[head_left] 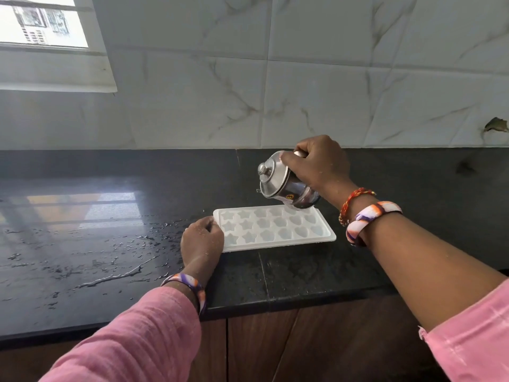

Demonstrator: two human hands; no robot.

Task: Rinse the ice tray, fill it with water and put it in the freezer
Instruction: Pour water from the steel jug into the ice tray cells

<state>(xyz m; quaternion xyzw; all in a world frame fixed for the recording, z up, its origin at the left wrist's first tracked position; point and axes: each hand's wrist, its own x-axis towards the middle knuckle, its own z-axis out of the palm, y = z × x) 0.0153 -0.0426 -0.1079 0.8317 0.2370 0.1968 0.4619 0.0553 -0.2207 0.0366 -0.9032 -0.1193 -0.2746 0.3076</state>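
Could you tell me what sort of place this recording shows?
Most likely a home kitchen: a polished black stone countertop over dark wooden cabinet doors, backed by white marble-patterned wall tiles.

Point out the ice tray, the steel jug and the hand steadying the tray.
ice tray (278, 230), head view, on the moulded cavities mid-tray.
steel jug (278, 179), head view, on its tilted lidded body.
left hand (202, 241), head view, on the back of the hand.
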